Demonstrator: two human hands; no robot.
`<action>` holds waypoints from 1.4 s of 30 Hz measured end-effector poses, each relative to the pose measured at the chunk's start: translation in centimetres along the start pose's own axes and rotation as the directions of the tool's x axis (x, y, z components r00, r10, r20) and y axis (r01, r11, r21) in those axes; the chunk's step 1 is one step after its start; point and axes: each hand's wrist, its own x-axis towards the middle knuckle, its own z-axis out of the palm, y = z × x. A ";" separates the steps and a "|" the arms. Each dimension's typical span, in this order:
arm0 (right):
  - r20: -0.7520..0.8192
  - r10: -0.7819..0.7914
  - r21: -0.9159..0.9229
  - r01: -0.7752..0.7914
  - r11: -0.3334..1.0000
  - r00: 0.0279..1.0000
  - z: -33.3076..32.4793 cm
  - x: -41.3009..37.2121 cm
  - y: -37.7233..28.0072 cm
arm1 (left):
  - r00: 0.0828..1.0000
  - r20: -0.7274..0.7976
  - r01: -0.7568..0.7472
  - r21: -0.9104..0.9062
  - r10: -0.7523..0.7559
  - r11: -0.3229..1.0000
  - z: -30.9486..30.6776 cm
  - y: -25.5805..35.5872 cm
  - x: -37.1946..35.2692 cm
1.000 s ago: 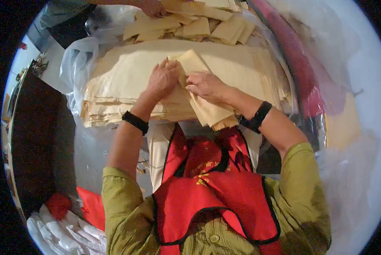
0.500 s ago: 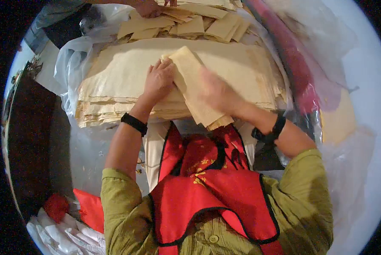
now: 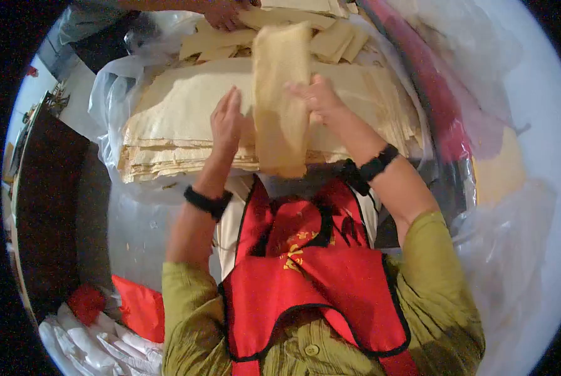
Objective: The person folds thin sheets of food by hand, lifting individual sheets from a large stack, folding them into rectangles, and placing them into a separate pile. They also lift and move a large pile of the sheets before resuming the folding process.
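Note:
A folded pale-yellow sheet [image 3: 279, 131], which looks like tofu skin, stands as a long narrow strip raised over a wide stack of similar sheets [image 3: 186, 100]. My right hand [image 3: 320, 100] grips its right edge, with fingers across the front; the thumb is partly blurred. To the left of the strip, my left hand [image 3: 227, 122] holds nothing, its fingers stretched upward and a small gap from the strip. Layered, ragged edges of the stack face me.
Behind the stack lie several folded pieces [image 3: 334, 39]. Another person's hand [image 3: 227, 14] reaches among them at the top. Clear plastic sheeting [image 3: 108, 94] surrounds the stack, and a red plastic-covered strip [image 3: 440, 119] runs along the right. A red cloth [image 3: 139, 307] is at lower left.
The folded sheet has lifted from its slanted position on the stack and now stands nearly straight. My right hand has moved up its edge; my left hand has come away from it.

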 end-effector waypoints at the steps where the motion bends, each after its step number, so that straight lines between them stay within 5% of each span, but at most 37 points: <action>1: -0.073 -0.113 0.006 0.113 0.994 0.991 -0.9 0.9 -0.9 | 0.995 -0.027 0.092 -0.238 -0.101 0.967 -0.3 1.0 -1.0; 2: -0.145 -0.225 0.001 0.227 0.974 0.964 -1.6 1.6 -2.0 | 0.979 -0.024 0.167 -0.467 -0.202 0.868 -0.3 1.9 -1.9; 5: -0.285 -0.453 0.036 0.482 0.876 0.845 -0.9 0.4 -6.3 | 0.914 0.045 0.311 -0.714 -0.403 0.627 1.0 3.8 -4.4; 8: -0.325 -0.471 -0.266 0.399 0.878 0.820 1.1 -2.5 -6.9 | 0.873 0.130 0.355 -0.831 -0.470 0.429 3.3 5.2 -4.4; 11: -0.285 -0.483 -0.223 0.433 0.874 0.828 2.8 -3.1 -2.8 | 0.926 0.274 0.359 -0.849 -0.259 0.388 4.5 5.3 -3.5; 12: -0.270 -0.455 -0.108 0.443 0.890 0.849 3.0 -3.4 -2.5 | 0.916 0.244 0.356 -0.860 -0.318 0.366 4.7 6.3 -3.6; 15: -0.237 -0.476 0.083 0.506 0.858 0.847 2.4 -3.6 -4.1 | 0.910 0.184 0.343 -0.839 -0.372 0.423 3.5 5.8 -3.0; 18: -0.200 -0.417 -0.147 0.393 0.908 0.887 2.2 -3.4 -1.8 | 0.949 0.215 0.295 -0.862 -0.229 0.413 4.2 5.4 -3.0; 21: -0.207 -0.377 -0.112 0.361 0.926 0.903 3.3 -3.2 -0.2 | 0.910 0.202 0.340 -0.865 -0.363 0.369 4.5 5.8 -2.7; 22: -0.183 -0.344 0.120 0.369 0.922 0.921 3.5 -3.5 -0.7 | 0.915 0.218 0.351 -0.846 -0.341 0.401 4.2 6.0 -2.7; 28: 0.118 0.084 0.073 -0.093 0.993 0.989 0.0 -2.7 0.1 | 0.820 0.556 0.532 -0.651 -0.138 0.541 2.0 5.6 -1.5; 34: 0.379 0.266 0.027 -0.298 0.954 0.886 -0.9 -5.3 2.7 | 0.832 0.318 0.552 -0.560 -0.455 0.618 2.5 4.6 -0.3; 40: 0.279 0.148 -0.307 -0.058 0.950 0.949 -3.7 -2.2 2.8 | 0.869 0.281 0.486 -0.638 -0.406 0.598 1.9 0.9 2.8; 42: 0.142 0.192 -0.287 -0.145 0.947 0.971 -3.7 0.6 -0.4 | 0.861 0.310 0.506 -0.613 -0.404 0.607 1.9 3.6 2.5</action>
